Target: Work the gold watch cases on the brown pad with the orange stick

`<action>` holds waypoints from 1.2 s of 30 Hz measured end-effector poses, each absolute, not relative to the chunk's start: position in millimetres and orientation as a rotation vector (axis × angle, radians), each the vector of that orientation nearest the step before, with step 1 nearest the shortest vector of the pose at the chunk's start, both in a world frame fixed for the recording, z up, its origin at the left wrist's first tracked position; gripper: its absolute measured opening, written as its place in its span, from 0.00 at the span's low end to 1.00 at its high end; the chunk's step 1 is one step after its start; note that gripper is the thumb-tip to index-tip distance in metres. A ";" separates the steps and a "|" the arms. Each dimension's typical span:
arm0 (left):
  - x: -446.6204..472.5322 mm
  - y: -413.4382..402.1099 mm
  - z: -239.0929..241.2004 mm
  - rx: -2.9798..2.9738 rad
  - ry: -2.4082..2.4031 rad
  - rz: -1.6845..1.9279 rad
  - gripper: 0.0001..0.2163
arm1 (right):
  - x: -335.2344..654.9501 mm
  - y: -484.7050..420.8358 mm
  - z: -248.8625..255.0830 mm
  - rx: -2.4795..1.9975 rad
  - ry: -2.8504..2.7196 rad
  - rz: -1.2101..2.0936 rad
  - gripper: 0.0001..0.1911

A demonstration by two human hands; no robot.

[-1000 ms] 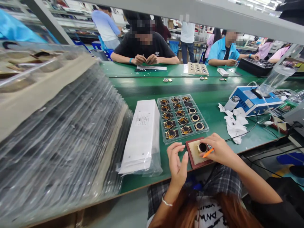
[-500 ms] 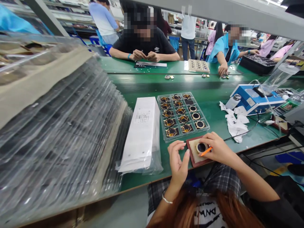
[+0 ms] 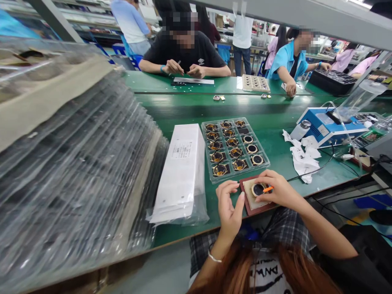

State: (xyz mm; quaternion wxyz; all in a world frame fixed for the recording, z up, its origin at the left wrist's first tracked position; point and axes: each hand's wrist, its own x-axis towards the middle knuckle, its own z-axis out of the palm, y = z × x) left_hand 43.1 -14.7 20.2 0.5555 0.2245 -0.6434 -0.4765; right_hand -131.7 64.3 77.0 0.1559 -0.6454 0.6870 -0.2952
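Note:
A small round ring-shaped part (image 3: 258, 189) lies on a cream pad set in a red-brown block (image 3: 248, 207) at the table's near edge. My right hand (image 3: 280, 191) curls over it, pinching an orange stick (image 3: 267, 189) whose tip touches the part. My left hand (image 3: 229, 208) hovers just left of the block, thumb and forefinger pinched together, with nothing that I can make out between them. Behind the block lies a clear tray (image 3: 234, 148) with several gold and black round parts in its pockets.
A white wrapped package (image 3: 183, 171) lies left of the tray. A tall stack of clear trays (image 3: 67, 163) fills the left side. White wipes (image 3: 301, 157) and a blue machine (image 3: 326, 126) with cables stand at the right. Other people work across the green table (image 3: 190, 106).
My right hand has closed in over the round part and the orange stick has shifted slightly left. The view has drifted a little; my left hand has hardly moved.

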 end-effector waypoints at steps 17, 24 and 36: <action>37.1 -14.7 32.7 0.534 -2.053 -0.863 0.21 | -139.1 97.0 56.0 -1.008 2.032 -1.600 0.23; 30.7 -10.0 27.1 0.658 -2.117 -0.821 0.20 | -136.4 95.9 53.6 -1.141 1.951 -1.587 0.20; 47.3 -21.3 15.3 0.327 -1.847 -1.047 0.19 | -93.4 63.2 100.9 -2.097 1.675 -1.209 0.09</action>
